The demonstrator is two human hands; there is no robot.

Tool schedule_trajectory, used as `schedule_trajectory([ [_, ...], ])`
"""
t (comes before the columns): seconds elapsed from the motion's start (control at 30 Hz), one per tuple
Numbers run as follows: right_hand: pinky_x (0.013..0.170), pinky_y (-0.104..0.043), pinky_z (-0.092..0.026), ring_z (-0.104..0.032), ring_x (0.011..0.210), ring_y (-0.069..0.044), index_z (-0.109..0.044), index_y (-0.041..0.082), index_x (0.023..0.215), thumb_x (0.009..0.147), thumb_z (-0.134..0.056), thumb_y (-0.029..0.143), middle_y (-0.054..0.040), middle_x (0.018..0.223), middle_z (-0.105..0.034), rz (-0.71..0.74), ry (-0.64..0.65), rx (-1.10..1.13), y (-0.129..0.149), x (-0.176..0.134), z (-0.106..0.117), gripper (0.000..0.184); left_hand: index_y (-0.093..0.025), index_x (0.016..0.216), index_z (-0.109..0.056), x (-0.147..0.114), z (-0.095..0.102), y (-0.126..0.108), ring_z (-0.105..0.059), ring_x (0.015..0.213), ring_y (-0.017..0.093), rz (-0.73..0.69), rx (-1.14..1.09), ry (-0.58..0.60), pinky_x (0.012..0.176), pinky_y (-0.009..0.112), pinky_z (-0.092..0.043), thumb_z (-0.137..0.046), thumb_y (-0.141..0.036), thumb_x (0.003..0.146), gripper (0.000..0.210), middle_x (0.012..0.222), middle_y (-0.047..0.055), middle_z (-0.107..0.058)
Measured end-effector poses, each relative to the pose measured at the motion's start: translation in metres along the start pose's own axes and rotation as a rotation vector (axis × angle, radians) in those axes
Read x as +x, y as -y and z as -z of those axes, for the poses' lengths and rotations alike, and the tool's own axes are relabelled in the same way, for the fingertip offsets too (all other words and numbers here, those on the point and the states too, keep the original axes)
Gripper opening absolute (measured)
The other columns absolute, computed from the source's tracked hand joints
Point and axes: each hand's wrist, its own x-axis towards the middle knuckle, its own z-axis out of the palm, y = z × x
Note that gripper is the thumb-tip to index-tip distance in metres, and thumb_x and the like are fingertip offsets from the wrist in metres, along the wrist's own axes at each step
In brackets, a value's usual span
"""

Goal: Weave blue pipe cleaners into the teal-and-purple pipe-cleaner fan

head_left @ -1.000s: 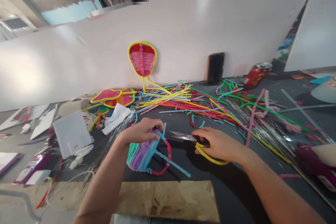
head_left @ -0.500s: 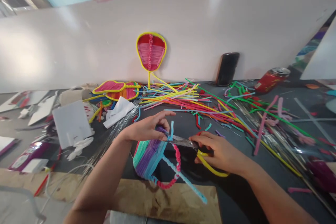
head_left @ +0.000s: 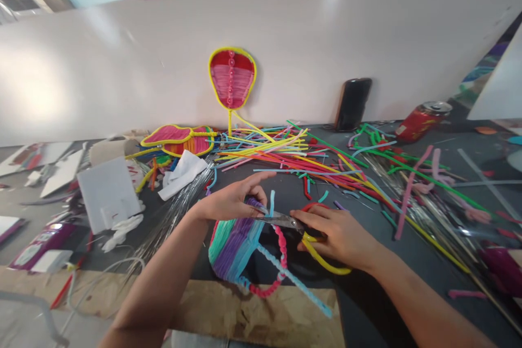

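Pinching the striped piece [head_left: 236, 247] by its upper edge, the left hand [head_left: 234, 198] held it over the dark table [head_left: 362, 310]; the right hand [head_left: 334, 228] gripped the scissors [head_left: 287, 221], their blades slightly parted at the blue stub [head_left: 272, 201] on that same edge.

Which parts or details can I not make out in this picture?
All in the head view:
Upper corner of the striped piece: behind the left hand.
Part of the scissors: covered by the right hand.
End of the purple object: cut off by the right edge.
Markings on the red can: too small and blurred.
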Motion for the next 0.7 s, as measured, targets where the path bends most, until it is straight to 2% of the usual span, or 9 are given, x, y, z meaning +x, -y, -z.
schedule_trajectory([
  [0.27, 0.077, -0.030, -0.052, -0.066, 0.091, -0.021, -0.054, 0.021, 0.128, 0.084, -0.054, 0.052, -0.0121, 0.106, -0.067, 0.057, -0.020, -0.118, -0.004, -0.003, -0.005, 0.054, -0.022, 0.144, -0.020, 0.001, -0.001, -0.005, -0.055, 0.075, 0.011, 0.011, -0.004, -0.020, 0.067, 0.023, -0.046, -0.062, -0.012, 0.074, 0.082, 0.083, 0.000, -0.057],
  [0.43, 0.071, -0.025, -0.051, -0.068, 0.080, -0.018, -0.055, 0.023, 0.127, 0.084, -0.056, 0.051, -0.0092, 0.099, -0.070, 0.010, -0.066, -0.125, -0.003, -0.004, -0.006, 0.051, -0.023, 0.143, -0.021, 0.001, 0.001, -0.002, -0.055, 0.070, 0.010, 0.032, -0.050, -0.028, 0.062, 0.022, -0.045, -0.066, -0.015, 0.072, 0.085, 0.084, 0.000, -0.057],
  [0.5, 0.067, -0.024, -0.050, -0.068, 0.075, -0.017, -0.056, 0.024, 0.126, 0.083, -0.058, 0.049, -0.0078, 0.097, -0.070, -0.055, -0.092, -0.126, -0.006, -0.005, -0.001, 0.050, -0.023, 0.143, -0.020, 0.000, 0.003, -0.001, -0.056, 0.073, 0.011, 0.016, -0.025, -0.025, 0.064, 0.022, -0.045, -0.067, -0.018, 0.073, 0.085, 0.086, 0.000, -0.058],
  [0.6, 0.066, -0.027, -0.050, -0.068, 0.075, -0.019, -0.055, 0.024, 0.126, 0.083, -0.058, 0.044, -0.0074, 0.099, -0.070, -0.263, -0.155, -0.224, -0.017, -0.006, 0.010, 0.047, -0.022, 0.143, -0.022, -0.002, 0.005, -0.002, -0.056, 0.075, 0.011, 0.008, 0.097, -0.045, 0.070, 0.024, -0.044, -0.065, -0.021, 0.075, 0.080, 0.087, 0.000, -0.060],
  [0.7, 0.066, -0.031, -0.050, -0.068, 0.084, -0.024, -0.053, 0.025, 0.125, 0.081, -0.057, 0.037, -0.0076, 0.104, -0.070, -0.453, -0.084, -0.416, -0.034, -0.009, 0.019, 0.046, -0.021, 0.137, -0.035, -0.004, 0.002, -0.011, -0.058, 0.078, 0.013, 0.004, 0.312, -0.083, 0.076, 0.025, -0.043, -0.062, -0.025, 0.078, 0.066, 0.088, 0.000, -0.063],
])
